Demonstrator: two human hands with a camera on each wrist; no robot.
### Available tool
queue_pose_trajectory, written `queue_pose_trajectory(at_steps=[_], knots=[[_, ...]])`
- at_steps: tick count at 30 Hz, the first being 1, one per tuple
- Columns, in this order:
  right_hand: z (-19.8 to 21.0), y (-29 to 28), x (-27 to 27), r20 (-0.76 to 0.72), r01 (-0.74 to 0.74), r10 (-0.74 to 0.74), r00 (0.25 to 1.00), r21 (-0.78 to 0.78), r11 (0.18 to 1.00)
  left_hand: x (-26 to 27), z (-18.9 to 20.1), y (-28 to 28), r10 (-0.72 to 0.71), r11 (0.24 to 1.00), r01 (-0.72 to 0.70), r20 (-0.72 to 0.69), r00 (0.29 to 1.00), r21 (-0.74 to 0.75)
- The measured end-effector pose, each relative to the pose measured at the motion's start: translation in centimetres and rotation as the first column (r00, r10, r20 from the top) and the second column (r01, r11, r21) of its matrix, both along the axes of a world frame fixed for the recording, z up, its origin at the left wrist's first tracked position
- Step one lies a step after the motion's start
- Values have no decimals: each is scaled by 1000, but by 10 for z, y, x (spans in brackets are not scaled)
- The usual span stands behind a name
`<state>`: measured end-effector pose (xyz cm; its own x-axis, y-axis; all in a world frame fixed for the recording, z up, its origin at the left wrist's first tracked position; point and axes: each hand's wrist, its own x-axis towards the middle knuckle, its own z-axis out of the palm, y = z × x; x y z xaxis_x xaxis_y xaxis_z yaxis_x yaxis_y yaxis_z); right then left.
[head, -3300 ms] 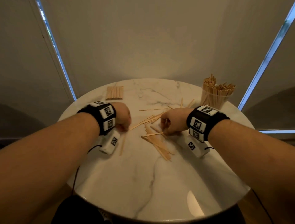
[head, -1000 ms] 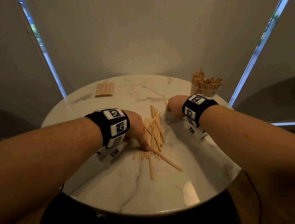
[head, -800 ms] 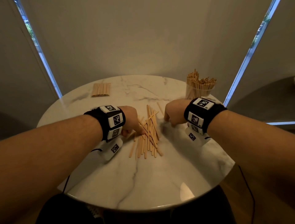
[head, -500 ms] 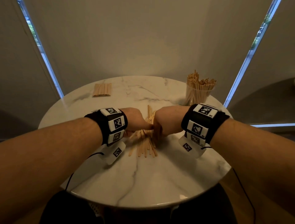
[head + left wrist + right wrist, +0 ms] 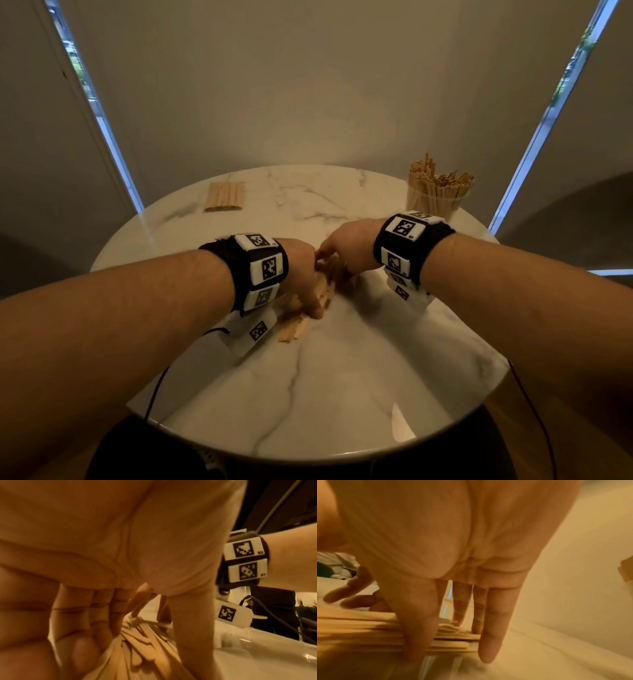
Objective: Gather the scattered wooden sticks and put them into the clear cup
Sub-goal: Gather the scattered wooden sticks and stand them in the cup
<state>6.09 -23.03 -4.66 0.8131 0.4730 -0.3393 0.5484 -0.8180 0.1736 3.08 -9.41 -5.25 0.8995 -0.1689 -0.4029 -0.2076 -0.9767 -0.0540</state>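
Note:
A loose bundle of flat wooden sticks (image 5: 294, 327) lies at the middle of the round marble table (image 5: 342, 394). My left hand (image 5: 308, 294) arches over it. In the left wrist view its fingers (image 5: 82, 642) and thumb stand on either side of the sticks (image 5: 137, 655) and pinch them together. My right hand (image 5: 337, 255) meets it from the far right, with straight fingers (image 5: 489, 628) set against the stick ends (image 5: 453, 641) and the thumb in front of them. The clear cup (image 5: 435, 205), packed with upright sticks, stands at the back right.
A neat flat row of sticks (image 5: 224, 196) lies at the table's back left. Black cables hang from both wrist units over the near table edge. Grey blinds and narrow window strips close off the far side.
The scattered sticks were swept from a spread into one tight bundle. Both hands came together around it, the left sliding over the near part and the right closing in on the far end.

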Motion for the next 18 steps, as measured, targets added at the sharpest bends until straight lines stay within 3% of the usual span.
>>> queue_pose_trajectory(at_steps=[6,10,18], knots=[[-2,-11,-1,80,26,-26,996,3,1000,16,5,14,-93,994,96,51,994,-50],[-5,-11,-6,1,17,-17,1000,85,996,20,2,21,-58,995,64,86,995,-72],[-16,2,-10,-52,11,-12,999,-20,1000,13,-2,26,-96,994,92,51,994,64]])
